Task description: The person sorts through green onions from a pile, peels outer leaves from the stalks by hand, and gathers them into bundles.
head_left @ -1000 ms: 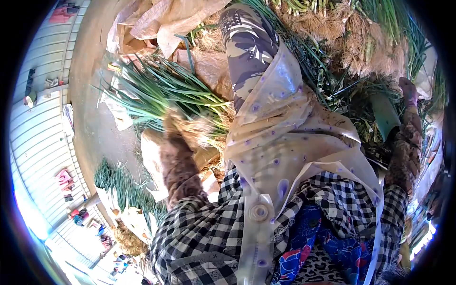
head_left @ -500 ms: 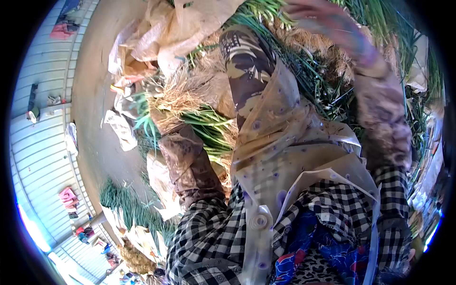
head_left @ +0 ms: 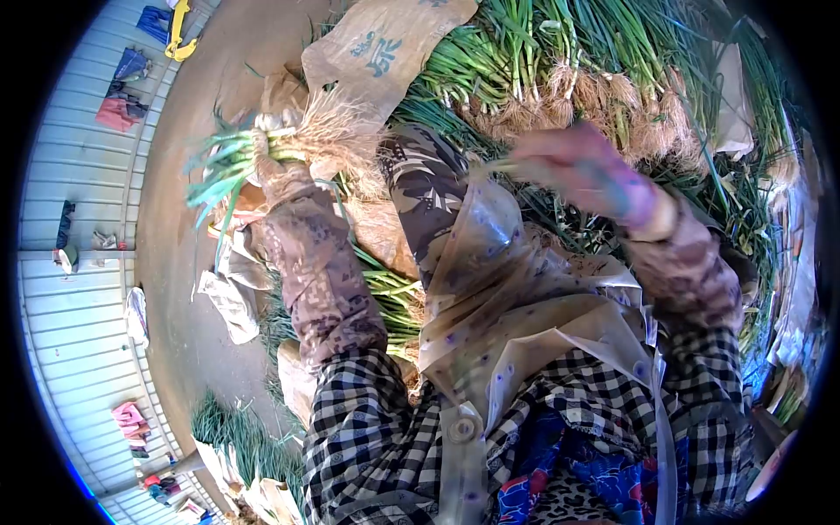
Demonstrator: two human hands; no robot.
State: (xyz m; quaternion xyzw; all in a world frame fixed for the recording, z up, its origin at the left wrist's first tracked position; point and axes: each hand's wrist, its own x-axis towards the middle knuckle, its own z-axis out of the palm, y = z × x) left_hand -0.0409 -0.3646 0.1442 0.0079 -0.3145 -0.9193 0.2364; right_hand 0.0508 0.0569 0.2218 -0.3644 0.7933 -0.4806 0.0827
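My left hand (head_left: 265, 156) is closed around a bunch of green onions (head_left: 308, 138), held out at the upper left. Their shaggy roots point right, and the green leaves hang to the left. Over the apron-covered lap, my right hand (head_left: 584, 168) is smeared by motion. A thin pale stalk, seemingly a green onion (head_left: 497, 164), sticks out from its fingertips toward the left. Behind that hand lies a large pile of green onions (head_left: 560, 74), roots toward me. More green onions (head_left: 394, 302) lie beside my left forearm.
A tan printed sack (head_left: 385, 48) lies at the top, between the pile and the left-hand bunch. Loose dark leaves (head_left: 569, 214) cover the ground under my right arm. Another heap of greens (head_left: 241, 437) sits at lower left. A white bag (head_left: 229, 306) rests on the floor.
My left hand has moved up and away, raising its bunch into clear sight. My right hand has come back from the pile toward my lap, with a thin stalk at its fingers.
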